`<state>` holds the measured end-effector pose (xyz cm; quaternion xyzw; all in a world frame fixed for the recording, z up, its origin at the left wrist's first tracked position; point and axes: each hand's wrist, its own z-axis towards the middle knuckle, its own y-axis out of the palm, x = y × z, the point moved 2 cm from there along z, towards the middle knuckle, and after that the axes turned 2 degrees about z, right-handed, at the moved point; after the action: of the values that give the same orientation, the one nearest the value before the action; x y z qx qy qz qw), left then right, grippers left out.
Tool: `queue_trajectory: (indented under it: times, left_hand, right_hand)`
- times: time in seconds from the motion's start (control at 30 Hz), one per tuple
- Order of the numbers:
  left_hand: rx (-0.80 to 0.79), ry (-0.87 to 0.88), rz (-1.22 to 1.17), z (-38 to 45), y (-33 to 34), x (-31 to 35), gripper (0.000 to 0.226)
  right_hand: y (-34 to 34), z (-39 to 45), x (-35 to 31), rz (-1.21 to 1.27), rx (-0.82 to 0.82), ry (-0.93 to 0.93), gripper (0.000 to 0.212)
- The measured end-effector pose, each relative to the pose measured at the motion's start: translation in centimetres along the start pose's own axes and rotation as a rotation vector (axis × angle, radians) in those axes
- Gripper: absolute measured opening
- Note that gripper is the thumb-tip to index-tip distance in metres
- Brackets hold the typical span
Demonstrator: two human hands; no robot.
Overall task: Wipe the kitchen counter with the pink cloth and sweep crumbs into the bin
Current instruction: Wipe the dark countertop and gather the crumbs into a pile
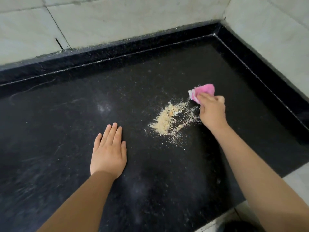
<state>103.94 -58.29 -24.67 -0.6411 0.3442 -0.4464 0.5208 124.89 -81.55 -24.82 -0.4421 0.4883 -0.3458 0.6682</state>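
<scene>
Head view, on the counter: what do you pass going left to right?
Left hand flat on the black counter → pile of crumbs → right hand gripping the pink cloth.

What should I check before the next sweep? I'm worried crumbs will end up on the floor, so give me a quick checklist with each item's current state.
1. Pink cloth gripped by right hand: ok.
2. Cloth behind the crumb pile, on its far right: ok.
3. Crumbs gathered: not ok, fine scatter surrounds the pile.
4. Left hand flat on the counter, apart from the crumbs: ok.
5. Bin placed at the counter edge: cannot tell, only a dark shape shows below.
</scene>
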Motion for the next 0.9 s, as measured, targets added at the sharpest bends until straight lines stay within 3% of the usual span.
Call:
queue_trajectory:
  times: [0.1, 0.2, 0.33, 0.5, 0.63, 0.83, 0.9]
  left_hand:
    - [0.018, -0.014, -0.013, 0.0, 0.0, 0.1, 0.061]
    - [0.018, -0.023, -0.008, 0.0, 0.0, 0.1, 0.057]
    - [0.028, -0.016, -0.001, 0.0, 0.2, 0.0, 0.075]
    - [0.034, -0.023, 0.016, 0.0, 0.3, 0.0, 0.07]
    - [0.027, -0.022, 0.029, 0.0, 0.0, 0.1, 0.069]
    - [0.031, -0.016, 0.067, 0.4, 0.0, 0.1, 0.071]
    - [0.044, -0.028, 0.061, 0.3, -0.1, 0.2, 0.072]
  right_hand:
    - [0.2, -5.4, -1.6, 0.085, 0.031, -0.161, 0.042]
    - [-2.6, -8.6, -3.4, 0.263, 0.144, -0.165, 0.037]
    - [-5.9, -3.1, -3.3, 0.325, 0.255, -0.13, 0.032]
    - [-1.4, 6.2, -2.2, 0.11, 0.059, -0.127, 0.033]
    - [1.7, 5.8, -2.4, 0.101, -0.149, 0.021, 0.038]
    - [0.4, -2.1, -4.1, 0.227, -0.309, -0.248, 0.034]
    - [0.0, -5.0, -3.9, 0.238, -0.288, -0.344, 0.035]
